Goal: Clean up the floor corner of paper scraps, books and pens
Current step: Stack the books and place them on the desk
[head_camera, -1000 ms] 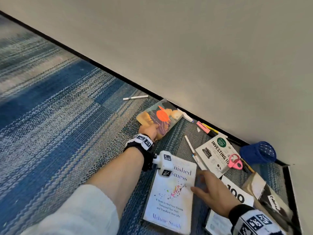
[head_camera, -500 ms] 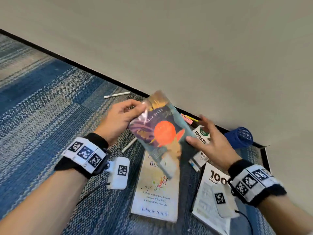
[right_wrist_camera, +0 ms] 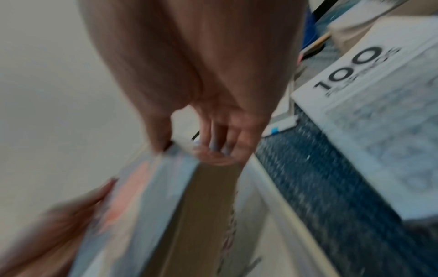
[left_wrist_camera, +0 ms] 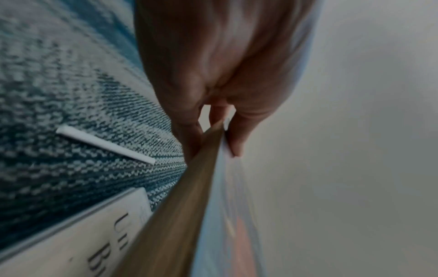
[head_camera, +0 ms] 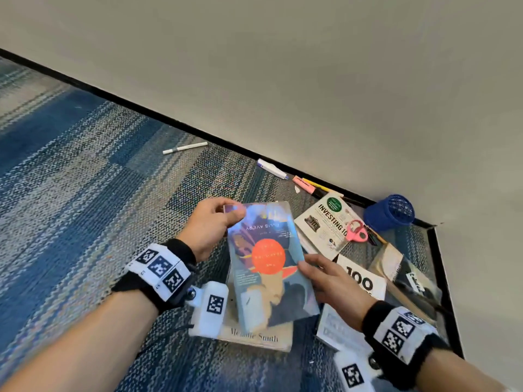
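A glossy book with an orange circle on its cover [head_camera: 267, 264] hangs just above the white Melanie Smith book [head_camera: 254, 338], which lies on the carpet. My left hand [head_camera: 218, 222] pinches its far left corner, thumb on top [left_wrist_camera: 213, 135]. My right hand [head_camera: 325, 278] grips its right edge, thumb above and fingers below [right_wrist_camera: 189, 148]. To the right lie the "Investing 101" book [head_camera: 322, 224], the "100" book [head_camera: 359, 281] and a brownish book [head_camera: 402, 267]. Pens lie along the wall: a white one [head_camera: 185, 147], a white-and-purple one [head_camera: 271, 168] and a pink highlighter [head_camera: 304, 183].
A blue mesh pen cup [head_camera: 390, 212] lies on its side in the corner. Pink scissors [head_camera: 356, 230] rest on the Investing book. A small paper scrap [head_camera: 297, 189] sits near the highlighter. Black baseboard [head_camera: 141, 110] lines the beige walls; open carpet stretches left.
My left hand lifted the orange-circle book from the carpet by the wall. My right hand joined it, and both brought the book down flat over the white book.
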